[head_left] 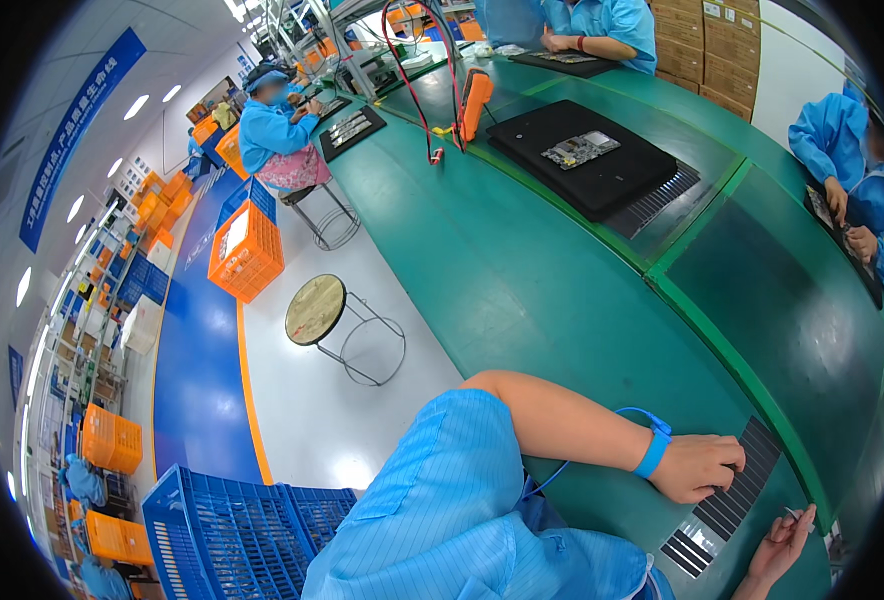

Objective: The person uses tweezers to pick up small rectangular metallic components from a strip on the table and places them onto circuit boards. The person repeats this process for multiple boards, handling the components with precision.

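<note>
My left hand (pixel 697 468) rests on a sheet of black strips (pixel 752 475) lying on the green bench. A blue wrist strap (pixel 654 450) with a cord is around that wrist. The left fingers are bent down and closed at the strips; what lies between them, if anything, is hidden. Close to the bench's right end, my right hand (pixel 784 545) is raised with thumb and fingers pinched. A small, thin, pale piece (pixel 794 516) shows at its fingertips, too small to name. More short black strips (pixel 686 553) on a light backing lie between the hands.
A green raised rail (pixel 717 345) runs along the bench. Beyond it lie a black foam pad (pixel 582 165) with a circuit board (pixel 582 150) and an orange meter (pixel 475 103). Co-workers in blue sit around. A round stool (pixel 316 310) and blue crates (pixel 237 535) stand at left.
</note>
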Demonstrator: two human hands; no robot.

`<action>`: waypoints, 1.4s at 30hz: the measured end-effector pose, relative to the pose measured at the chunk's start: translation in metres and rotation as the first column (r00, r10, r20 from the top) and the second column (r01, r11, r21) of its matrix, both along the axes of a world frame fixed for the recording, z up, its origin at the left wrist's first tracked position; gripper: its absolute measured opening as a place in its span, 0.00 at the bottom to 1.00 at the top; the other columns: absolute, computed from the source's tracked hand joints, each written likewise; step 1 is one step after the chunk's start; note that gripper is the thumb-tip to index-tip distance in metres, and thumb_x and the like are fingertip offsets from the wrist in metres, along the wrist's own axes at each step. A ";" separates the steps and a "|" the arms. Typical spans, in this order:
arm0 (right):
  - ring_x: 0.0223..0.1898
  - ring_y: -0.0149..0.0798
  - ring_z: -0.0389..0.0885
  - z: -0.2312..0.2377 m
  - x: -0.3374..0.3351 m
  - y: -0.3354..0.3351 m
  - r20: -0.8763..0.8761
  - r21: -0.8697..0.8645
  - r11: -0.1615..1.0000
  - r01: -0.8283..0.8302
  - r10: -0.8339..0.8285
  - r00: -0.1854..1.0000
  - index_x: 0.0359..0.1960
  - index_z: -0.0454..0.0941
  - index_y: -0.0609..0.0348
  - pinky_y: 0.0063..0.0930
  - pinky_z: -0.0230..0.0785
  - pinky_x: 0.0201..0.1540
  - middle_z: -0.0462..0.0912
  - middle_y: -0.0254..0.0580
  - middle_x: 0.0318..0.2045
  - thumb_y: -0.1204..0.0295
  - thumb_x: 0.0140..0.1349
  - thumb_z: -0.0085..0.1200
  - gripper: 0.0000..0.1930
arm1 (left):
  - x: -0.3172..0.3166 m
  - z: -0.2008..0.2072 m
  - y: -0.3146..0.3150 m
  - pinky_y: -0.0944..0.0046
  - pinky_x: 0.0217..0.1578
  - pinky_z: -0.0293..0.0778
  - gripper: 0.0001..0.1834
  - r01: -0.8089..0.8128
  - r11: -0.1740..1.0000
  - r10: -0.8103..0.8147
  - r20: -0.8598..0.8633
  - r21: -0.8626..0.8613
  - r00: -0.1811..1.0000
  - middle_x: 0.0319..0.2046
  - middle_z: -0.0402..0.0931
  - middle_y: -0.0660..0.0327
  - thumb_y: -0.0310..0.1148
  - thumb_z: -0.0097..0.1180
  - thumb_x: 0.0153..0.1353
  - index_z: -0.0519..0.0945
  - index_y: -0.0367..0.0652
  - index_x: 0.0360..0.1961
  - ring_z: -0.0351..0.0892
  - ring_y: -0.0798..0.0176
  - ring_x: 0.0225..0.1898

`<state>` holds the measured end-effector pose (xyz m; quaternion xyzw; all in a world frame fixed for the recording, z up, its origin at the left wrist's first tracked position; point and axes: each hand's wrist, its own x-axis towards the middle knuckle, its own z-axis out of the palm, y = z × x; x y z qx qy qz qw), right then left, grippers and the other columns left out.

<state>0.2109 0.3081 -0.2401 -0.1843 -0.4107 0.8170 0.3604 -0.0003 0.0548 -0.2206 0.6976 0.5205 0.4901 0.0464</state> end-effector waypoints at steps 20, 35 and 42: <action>0.26 0.21 0.66 -0.017 0.006 0.023 -0.044 0.060 0.987 -0.147 0.149 0.988 0.57 0.65 0.66 0.15 0.54 0.22 0.72 0.34 0.33 0.70 0.70 0.43 0.17 | 0.001 0.002 -0.004 0.53 0.46 0.69 0.08 -0.014 0.999 0.015 0.034 -0.031 0.999 0.45 0.69 0.47 0.30 0.58 0.54 0.79 0.37 0.21 0.68 0.48 0.49; 0.24 0.21 0.64 0.003 -0.007 0.000 0.047 0.004 1.000 -0.001 0.001 0.999 0.57 0.65 0.66 0.15 0.54 0.22 0.71 0.34 0.32 0.70 0.70 0.43 0.17 | -0.003 0.000 -0.001 0.52 0.48 0.67 0.08 0.025 0.999 -0.024 -0.033 0.027 0.999 0.41 0.69 0.50 0.29 0.64 0.44 0.79 0.36 0.19 0.67 0.48 0.48; 0.20 0.21 0.60 0.015 -0.003 -0.008 -0.023 0.117 0.981 -0.155 0.159 0.987 0.54 0.64 0.65 0.15 0.53 0.21 0.71 0.34 0.29 0.72 0.70 0.42 0.14 | -0.004 -0.004 0.006 0.56 0.47 0.67 0.07 0.001 0.998 -0.005 -0.066 -0.066 0.998 0.39 0.71 0.52 0.29 0.61 0.43 0.80 0.36 0.17 0.67 0.52 0.48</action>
